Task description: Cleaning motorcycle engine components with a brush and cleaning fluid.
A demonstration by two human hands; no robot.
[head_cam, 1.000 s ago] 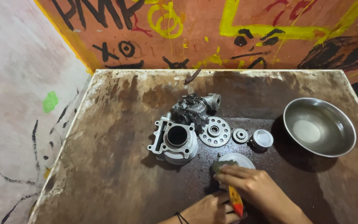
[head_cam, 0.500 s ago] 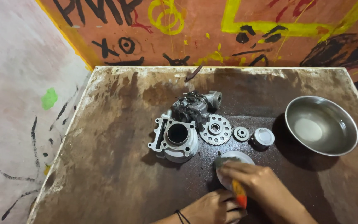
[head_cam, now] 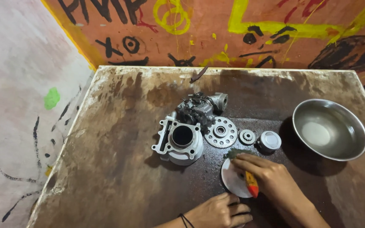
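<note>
Head view, the only one I have. My right hand point(head_cam: 271, 179) presses a green-and-yellow scouring sponge point(head_cam: 246, 177) flat onto a pale round disc point(head_cam: 233, 181), fingers closed over the sponge, its orange edge showing under the palm. My left hand point(head_cam: 220, 211) lies on the dark wet table point(head_cam: 106, 169) just below the disc, fingers curled against its near edge; nothing gripped that I can see.

Behind the disc: finned cylinder block point(head_cam: 181, 141), large toothed gear point(head_cam: 220, 133), small gear point(head_cam: 247, 136), piston point(head_cam: 269, 141), carburettor body point(head_cam: 199, 107). A steel bowl point(head_cam: 329, 128) sits well to the right.

Risks, as I judge them: the tabletop looks slick, so the disc could skid under sideways pressure if the left hand lets go. A wide stroke could knock the piston or small gear, both near the sponge.
</note>
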